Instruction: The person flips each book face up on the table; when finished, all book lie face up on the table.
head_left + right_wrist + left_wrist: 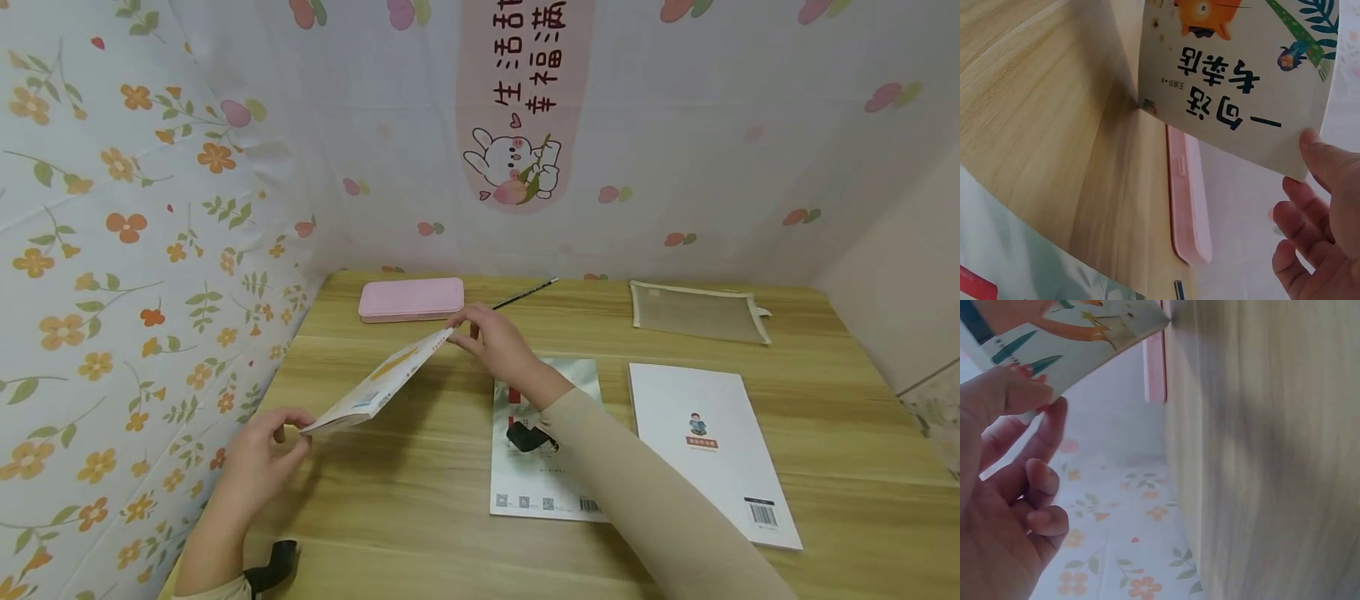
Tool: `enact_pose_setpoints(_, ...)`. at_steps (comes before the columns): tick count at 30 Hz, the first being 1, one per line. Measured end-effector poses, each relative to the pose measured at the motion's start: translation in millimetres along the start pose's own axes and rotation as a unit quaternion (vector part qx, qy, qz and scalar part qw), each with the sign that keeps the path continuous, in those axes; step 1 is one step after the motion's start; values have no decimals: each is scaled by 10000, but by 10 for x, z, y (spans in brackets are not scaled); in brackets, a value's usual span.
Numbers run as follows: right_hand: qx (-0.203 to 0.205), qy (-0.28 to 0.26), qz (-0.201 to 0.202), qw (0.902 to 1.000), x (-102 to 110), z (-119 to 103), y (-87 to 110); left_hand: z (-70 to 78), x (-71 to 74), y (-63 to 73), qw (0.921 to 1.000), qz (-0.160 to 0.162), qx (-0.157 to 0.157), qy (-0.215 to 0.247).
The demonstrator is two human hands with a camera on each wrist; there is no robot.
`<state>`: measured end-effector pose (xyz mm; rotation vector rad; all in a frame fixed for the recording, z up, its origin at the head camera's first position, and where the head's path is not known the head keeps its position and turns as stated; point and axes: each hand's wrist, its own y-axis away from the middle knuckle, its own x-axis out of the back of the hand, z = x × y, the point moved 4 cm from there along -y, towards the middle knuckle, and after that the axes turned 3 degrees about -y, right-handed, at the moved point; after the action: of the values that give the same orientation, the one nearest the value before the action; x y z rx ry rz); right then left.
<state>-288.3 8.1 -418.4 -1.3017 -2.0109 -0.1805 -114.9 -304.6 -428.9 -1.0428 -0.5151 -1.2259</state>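
Note:
Between my two hands a thin picture book is held tilted over the left part of the table. Its cover, with an orange animal and dark Chinese characters, shows in the right wrist view. My left hand pinches the near corner between thumb and fingers, its other fingers loosely curled. At the far corner my right hand pinches the edge with thumb and fingertips. One lower corner of the book comes right down at the wood in both wrist views. Below my right forearm lies a pale green book, partly covered by the sleeve.
A pink pencil case lies at the back left of the wooden table, beside a dark pencil. At the right are a white book and a mesh zip pouch. Patterned cloth hangs along the left and back.

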Motion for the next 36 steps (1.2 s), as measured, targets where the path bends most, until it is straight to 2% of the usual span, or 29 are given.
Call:
enact_pose_setpoints(3, -16, -191, 115, 9998, 34, -17, 0, 42, 65, 4, 9981, 583, -172, 36)
enact_pose_setpoints(8, 4, -443, 220, 9988, 67, -51, -2, 75, 127, -25, 9910, 1214, -491, 291)
enact_pose_setpoints(11, 21, -610, 276, 9978, 77, -66, 5, 83, 155, -37, 9873, 1364, -364, 726)
enact_pose_setpoints(14, -93, -868, 330, 9956, 83, -64, 16, 79, 178, -29, 9835, 1383, 32, 1166)
enact_pose_setpoints(18, -309, -1208, 305, 9917, 72, -38, 27, 66, 187, -26, 9799, 1327, 421, 1431)
enact_pose_setpoints(25, -488, -1192, -20, 9917, -19, 36, 36, 46, 152, -23, 9842, 1025, 589, 1315)
enact_pose_setpoints(32, -476, -560, -746, 9945, -159, 123, 55, -58, 74, -5, 9887, 542, 1163, 776)
enact_pose_setpoints(36, -437, -71, -1119, 9927, -236, 155, 80, -96, -4, -4, 9929, -44, 1123, 385)
